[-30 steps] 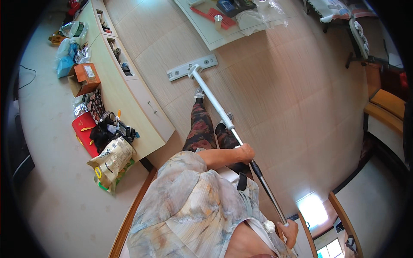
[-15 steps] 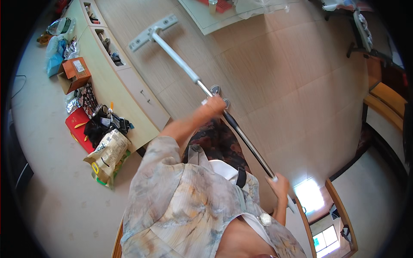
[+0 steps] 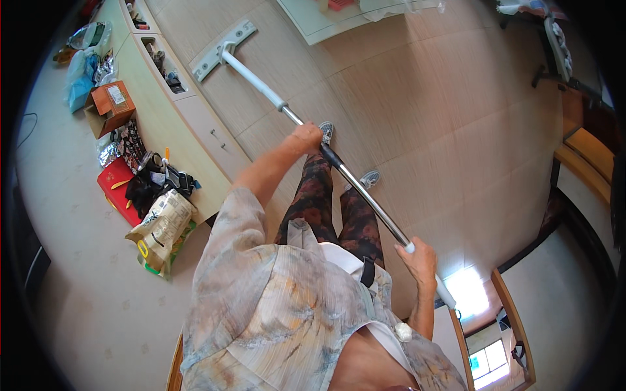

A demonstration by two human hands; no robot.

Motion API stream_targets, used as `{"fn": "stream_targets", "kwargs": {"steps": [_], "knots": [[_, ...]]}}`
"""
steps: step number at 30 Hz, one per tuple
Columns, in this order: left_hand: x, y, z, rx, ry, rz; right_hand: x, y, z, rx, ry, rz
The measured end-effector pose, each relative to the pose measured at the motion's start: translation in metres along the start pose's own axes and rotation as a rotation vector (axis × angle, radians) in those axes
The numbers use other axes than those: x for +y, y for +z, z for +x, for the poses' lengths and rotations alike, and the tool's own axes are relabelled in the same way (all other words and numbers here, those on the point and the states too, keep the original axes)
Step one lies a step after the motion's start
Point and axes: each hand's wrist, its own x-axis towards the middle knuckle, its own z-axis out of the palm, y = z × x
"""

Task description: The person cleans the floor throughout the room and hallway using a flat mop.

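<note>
A flat mop (image 3: 261, 85) slants across the view from the far left to the lower right. Its long, narrow head (image 3: 225, 51) lies on the wood-look floor beside the cabinet. My left hand (image 3: 306, 138) is closed around the metal shaft, just above its black sleeve (image 3: 331, 155). Lower down, close to my right side, my right hand (image 3: 420, 260) grips the white end of the handle. The fingers of both hands are wrapped round the pole and partly hidden.
Along the left runs a low cabinet (image 3: 176, 137) bearing an orange carton (image 3: 112, 104), plastic bags and a crumpled cream bag (image 3: 163, 221). A pale table (image 3: 319, 29) stands at the far side. Wooden furniture (image 3: 590, 150) is at right; my patterned shoes (image 3: 327, 132) are on the floor.
The mop has shifted slightly back and left, and both hands have moved with it. My feet show farther apart, one stepped to the right.
</note>
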Motion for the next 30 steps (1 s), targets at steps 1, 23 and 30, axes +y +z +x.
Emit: {"fn": "stream_targets", "kwargs": {"steps": [1, 23, 30], "knots": [[0.015, 0.004, -0.002, 0.010, 0.028, -0.038, 0.015, -0.003, -0.004, -0.004, -0.006, -0.033], [0.580, 0.100, 0.033, -0.195, 0.428, -0.226, 0.467, -0.050, -0.251, 0.205, 0.446, -0.289], [0.661, 0.075, 0.021, -0.191, 0.618, -0.220, 0.552, -0.084, -0.306, 0.207, 0.466, -0.311]]}}
